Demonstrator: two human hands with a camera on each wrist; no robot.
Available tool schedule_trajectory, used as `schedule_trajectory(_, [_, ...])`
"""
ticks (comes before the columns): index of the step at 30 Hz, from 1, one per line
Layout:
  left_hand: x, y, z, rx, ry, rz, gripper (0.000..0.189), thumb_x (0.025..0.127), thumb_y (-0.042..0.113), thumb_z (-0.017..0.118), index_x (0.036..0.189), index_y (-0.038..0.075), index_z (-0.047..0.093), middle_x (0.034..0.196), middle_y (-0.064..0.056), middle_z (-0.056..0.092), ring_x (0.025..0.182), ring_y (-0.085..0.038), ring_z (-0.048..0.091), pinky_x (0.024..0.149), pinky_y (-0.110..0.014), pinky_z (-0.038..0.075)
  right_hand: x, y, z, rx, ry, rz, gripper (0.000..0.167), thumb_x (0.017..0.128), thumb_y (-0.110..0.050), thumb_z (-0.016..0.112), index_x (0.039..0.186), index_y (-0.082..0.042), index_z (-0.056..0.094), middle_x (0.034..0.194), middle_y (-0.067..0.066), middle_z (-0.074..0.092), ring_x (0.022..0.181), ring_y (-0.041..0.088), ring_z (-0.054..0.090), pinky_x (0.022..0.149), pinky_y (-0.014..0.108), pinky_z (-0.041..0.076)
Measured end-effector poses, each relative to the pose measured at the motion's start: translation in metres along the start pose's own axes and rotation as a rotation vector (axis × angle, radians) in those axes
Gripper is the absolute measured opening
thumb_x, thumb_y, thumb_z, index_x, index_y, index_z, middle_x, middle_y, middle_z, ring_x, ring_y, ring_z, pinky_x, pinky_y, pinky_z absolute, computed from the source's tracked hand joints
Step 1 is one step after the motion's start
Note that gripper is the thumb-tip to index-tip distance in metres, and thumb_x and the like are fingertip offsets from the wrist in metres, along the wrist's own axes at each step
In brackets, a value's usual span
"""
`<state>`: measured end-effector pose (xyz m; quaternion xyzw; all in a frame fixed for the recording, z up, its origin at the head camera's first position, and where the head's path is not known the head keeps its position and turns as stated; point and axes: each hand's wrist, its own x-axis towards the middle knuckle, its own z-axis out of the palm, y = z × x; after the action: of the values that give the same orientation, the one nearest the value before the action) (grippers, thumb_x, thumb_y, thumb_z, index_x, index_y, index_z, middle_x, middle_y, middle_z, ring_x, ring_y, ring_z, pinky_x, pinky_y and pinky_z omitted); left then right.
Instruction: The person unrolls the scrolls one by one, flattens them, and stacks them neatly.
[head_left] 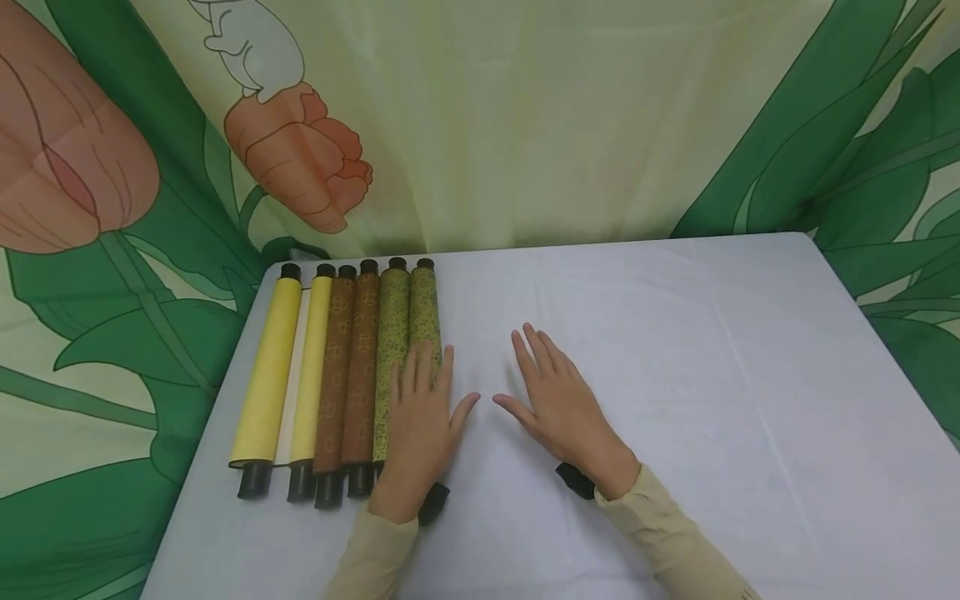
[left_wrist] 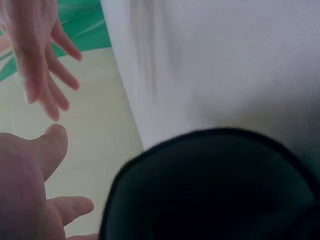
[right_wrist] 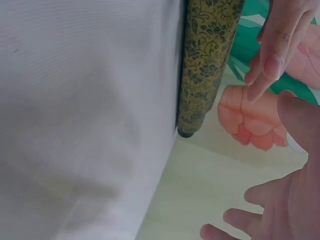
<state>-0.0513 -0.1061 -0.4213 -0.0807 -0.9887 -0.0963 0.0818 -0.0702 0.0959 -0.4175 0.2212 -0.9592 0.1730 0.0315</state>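
Green scrolls (head_left: 394, 329) part-hidden by L hand (head_left: 422, 429); R hand (head_left: 564, 408) nr; both spread, empty.

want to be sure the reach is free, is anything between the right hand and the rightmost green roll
Partly: in the head view, the left hand overlaps the lower part of the rightmost green roll, between it and the right hand. Nothing visible blocks its far end.

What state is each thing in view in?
Left hand: fingers straight, holding nothing
Right hand: fingers straight, holding nothing
Green rolls: wound, partly hidden by left hand
Brown rolls: wound, side by side
Yellow rolls: wound, white strip between
White cloth: spread out, lightly creased
Printed curtain: hanging
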Motion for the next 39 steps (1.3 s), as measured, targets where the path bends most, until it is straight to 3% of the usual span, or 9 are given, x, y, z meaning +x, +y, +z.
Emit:
schedule_trajectory(12, [0.007,-0.016,-0.011,-0.028,0.047,0.015,0.070,0.096,0.041,0.063,0.150,0.002,0.040,0.151,-0.026,0.039,0.139,-0.043,0.038,0.114,-0.058,0.030,0.020,-0.013,0.011,0.036,-0.025,-0.041,0.077,0.102,-0.050,0.048,0.158,-0.006,0.020,0.162,0.016,0.025,0.141,0.034,0.038,0.111,0.048,0.039])
schedule_trajectory(22, [0.013,-0.032,-0.022,-0.030,0.041,-0.017,0.068,0.095,0.037,0.066,0.145,-0.003,0.044,0.144,-0.028,0.047,0.131,-0.044,0.048,0.110,-0.056,0.037,0.033,-0.020,0.017,0.084,-0.017,-0.068,0.076,0.101,-0.049,0.050,0.158,-0.006,0.022,0.150,0.018,0.041,0.130,0.032,0.049,0.103,0.043,0.046])
schedule_trajectory(30, [0.020,-0.045,-0.028,-0.085,-0.021,-0.097,0.066,0.096,0.031,0.065,0.148,-0.001,0.041,0.144,-0.028,0.046,0.132,-0.045,0.046,0.108,-0.056,0.040,0.045,-0.029,0.023,0.148,-0.052,-0.080,0.076,0.102,-0.049,0.049,0.157,-0.006,0.022,0.148,0.019,0.041,0.129,0.031,0.049,0.096,0.041,0.051])
schedule_trajectory(39, [0.025,-0.057,-0.032,-0.131,-0.064,-0.167,0.058,0.099,0.029,0.061,0.145,0.001,0.045,0.145,-0.025,0.046,0.128,-0.044,0.048,0.096,-0.058,0.048,0.056,-0.038,0.034,0.224,-0.100,-0.070,0.075,0.102,-0.047,0.051,0.158,-0.006,0.021,0.148,0.018,0.042,0.131,0.027,0.048,0.096,0.039,0.052])
